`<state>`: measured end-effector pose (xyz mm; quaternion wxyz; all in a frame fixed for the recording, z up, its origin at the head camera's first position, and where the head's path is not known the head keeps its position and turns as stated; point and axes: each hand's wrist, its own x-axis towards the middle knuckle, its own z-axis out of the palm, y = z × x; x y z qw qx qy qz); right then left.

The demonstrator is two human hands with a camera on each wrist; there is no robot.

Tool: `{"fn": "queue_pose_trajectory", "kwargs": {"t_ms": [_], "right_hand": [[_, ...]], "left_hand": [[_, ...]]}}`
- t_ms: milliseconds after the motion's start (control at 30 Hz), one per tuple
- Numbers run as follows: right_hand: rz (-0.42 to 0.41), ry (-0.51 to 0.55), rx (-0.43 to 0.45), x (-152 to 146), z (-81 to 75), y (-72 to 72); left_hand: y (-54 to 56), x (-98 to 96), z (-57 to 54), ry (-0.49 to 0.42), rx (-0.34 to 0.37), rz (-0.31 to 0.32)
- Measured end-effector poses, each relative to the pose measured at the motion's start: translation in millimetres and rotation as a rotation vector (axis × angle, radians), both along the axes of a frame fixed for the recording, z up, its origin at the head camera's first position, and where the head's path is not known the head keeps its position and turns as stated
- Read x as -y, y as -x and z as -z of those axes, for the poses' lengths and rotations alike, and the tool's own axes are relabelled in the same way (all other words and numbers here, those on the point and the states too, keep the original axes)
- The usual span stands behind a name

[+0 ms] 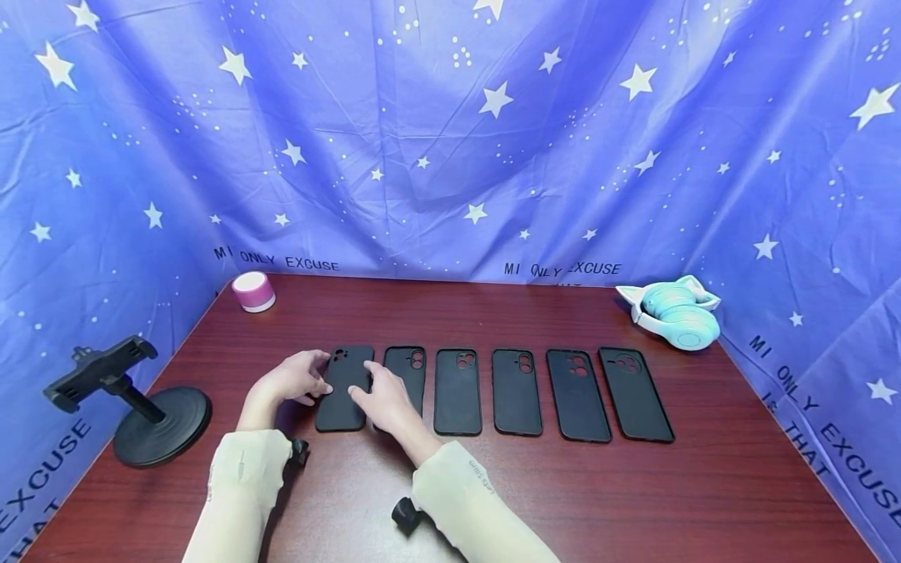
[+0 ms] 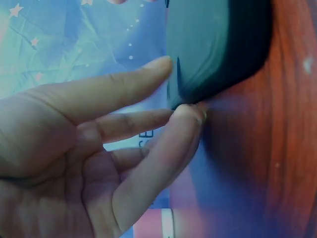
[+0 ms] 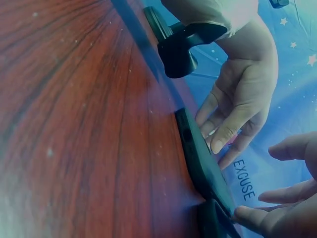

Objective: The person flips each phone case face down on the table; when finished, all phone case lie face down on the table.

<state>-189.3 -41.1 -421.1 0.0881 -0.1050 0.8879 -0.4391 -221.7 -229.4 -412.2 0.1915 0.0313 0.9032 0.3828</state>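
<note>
A black phone case [image 1: 342, 403] lies back side up at the left end of a row, its camera holes at the far left corner. Along its left edge, my left hand [image 1: 296, 379] touches it with thumb and fingertips, the fingers loosely bent. My right hand [image 1: 387, 400] reaches over from the other side, thumb over the case's back and a fingertip near its far right corner. Under that hand, a second phone case [image 1: 408, 367] is partly hidden. In the right wrist view, a right fingertip meets the edge of the first case [image 3: 202, 161].
To the right lie several more black phone cases [image 1: 457, 403] with their inner sides up. A black phone stand [image 1: 160, 426] occupies the left side. At the back are a pink and white cylinder [image 1: 253, 292] and light blue cat-ear headphones [image 1: 677, 317]. A starry curtain [image 1: 450, 156] encloses the table.
</note>
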Motion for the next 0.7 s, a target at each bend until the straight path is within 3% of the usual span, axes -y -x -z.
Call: {"fn": "queue_pose_trajectory", "kwargs": {"t_ms": [200, 367, 500, 700], "right_hand": [[0.020, 0.024, -0.081, -19, -1.5, 1.8], [0.034, 0.020, -0.104, -37, -3.7, 3.1], [0.050, 0.025, -0.097, -50, -4.1, 4.2], [0.065, 0.002, -0.092, -64, -3.1, 4.0]], "left_hand": [[-2.4, -11.3, -9.2, 0.086, -0.225, -0.047], [-3.7, -30.2, -7.3, -0.033, -0.347, -0.113], [-6.1, -45.3, 0.2, -0.182, -0.346, -0.174], [-13.3, -62.7, 11.4, -0.319, -0.259, -0.196]]}}
